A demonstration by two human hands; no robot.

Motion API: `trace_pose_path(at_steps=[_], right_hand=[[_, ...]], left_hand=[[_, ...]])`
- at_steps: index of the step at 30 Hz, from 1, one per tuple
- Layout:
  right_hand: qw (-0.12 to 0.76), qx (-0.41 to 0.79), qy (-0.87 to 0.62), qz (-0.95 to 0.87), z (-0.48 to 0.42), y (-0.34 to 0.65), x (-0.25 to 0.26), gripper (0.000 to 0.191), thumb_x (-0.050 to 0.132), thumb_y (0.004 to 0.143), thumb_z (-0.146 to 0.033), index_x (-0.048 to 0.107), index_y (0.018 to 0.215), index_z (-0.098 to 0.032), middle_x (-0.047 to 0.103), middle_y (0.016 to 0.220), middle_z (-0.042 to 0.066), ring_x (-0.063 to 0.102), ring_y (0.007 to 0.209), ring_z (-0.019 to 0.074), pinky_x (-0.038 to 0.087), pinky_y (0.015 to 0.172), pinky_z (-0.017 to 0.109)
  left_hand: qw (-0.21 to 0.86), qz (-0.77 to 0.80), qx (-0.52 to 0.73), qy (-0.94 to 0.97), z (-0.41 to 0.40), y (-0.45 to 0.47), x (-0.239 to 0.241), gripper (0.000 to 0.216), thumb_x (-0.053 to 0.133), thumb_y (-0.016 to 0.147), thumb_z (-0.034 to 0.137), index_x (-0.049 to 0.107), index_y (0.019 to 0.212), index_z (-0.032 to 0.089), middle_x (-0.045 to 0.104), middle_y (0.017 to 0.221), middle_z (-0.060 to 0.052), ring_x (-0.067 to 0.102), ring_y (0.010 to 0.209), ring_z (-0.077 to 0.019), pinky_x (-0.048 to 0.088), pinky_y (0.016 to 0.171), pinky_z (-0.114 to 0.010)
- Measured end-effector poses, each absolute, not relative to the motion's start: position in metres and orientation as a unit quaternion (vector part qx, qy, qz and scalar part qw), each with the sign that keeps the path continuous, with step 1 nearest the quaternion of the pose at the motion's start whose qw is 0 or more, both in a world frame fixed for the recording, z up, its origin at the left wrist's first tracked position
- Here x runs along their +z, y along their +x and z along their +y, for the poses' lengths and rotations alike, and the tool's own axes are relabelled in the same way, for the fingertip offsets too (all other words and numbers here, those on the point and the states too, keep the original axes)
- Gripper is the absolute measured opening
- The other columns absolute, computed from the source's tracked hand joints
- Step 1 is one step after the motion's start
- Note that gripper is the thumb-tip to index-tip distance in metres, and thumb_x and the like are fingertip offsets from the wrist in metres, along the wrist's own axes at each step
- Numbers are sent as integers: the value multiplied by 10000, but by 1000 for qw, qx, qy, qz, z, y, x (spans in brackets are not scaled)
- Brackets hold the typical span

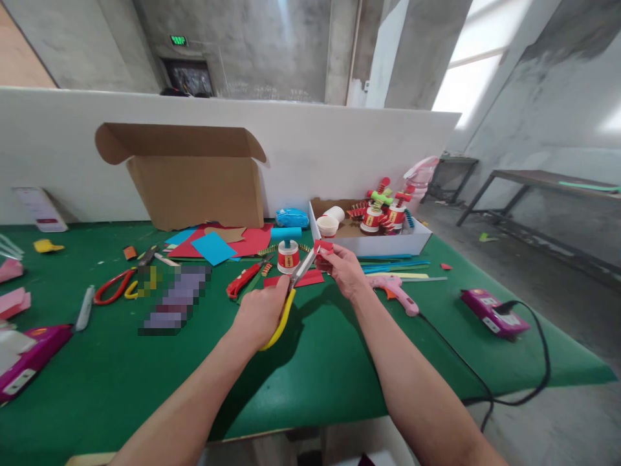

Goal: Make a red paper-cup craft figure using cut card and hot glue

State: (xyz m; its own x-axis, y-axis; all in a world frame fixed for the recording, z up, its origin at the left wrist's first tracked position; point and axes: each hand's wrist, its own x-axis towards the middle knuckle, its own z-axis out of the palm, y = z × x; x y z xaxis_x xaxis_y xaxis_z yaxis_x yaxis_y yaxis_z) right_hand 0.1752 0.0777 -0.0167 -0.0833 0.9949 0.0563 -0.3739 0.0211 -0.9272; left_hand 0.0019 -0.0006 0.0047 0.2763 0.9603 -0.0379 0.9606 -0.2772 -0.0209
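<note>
Wrapped round the yellow handles of a pair of scissors (281, 325) is my left hand (262, 312). The metal blades point up and to the right, with their tips at a small piece of red paper (322, 246). My right hand (343, 268) pinches that red piece between thumb and fingers. Just behind the blades stands a red and white paper cup (288, 257) with a blue paper roll (286, 234) on top and springy folded strips at its sides. A red paper strip (308, 279) lies flat beneath the scissors.
At the right are a pink glue gun (398, 294) with a cable and a purple power strip (493, 312). A white box (388, 245) holds cups and finished figures. Red-handled cutters (242, 279), coloured paper sheets (213, 248) and an open cardboard box (196, 188) are to the left.
</note>
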Motion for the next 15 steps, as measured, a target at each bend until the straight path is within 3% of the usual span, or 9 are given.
trace_pose_path(at_steps=[15], right_hand=[[575, 598, -366, -422, 79, 175, -17, 315, 798, 506, -377, 692, 725, -177, 647, 625, -9, 563, 562, 101, 449, 594, 246]], left_hand=[[5, 602, -24, 798, -1, 2, 4, 327, 315, 894, 220, 428, 1194, 155, 667, 815, -100, 669, 763, -259, 502, 667, -342]])
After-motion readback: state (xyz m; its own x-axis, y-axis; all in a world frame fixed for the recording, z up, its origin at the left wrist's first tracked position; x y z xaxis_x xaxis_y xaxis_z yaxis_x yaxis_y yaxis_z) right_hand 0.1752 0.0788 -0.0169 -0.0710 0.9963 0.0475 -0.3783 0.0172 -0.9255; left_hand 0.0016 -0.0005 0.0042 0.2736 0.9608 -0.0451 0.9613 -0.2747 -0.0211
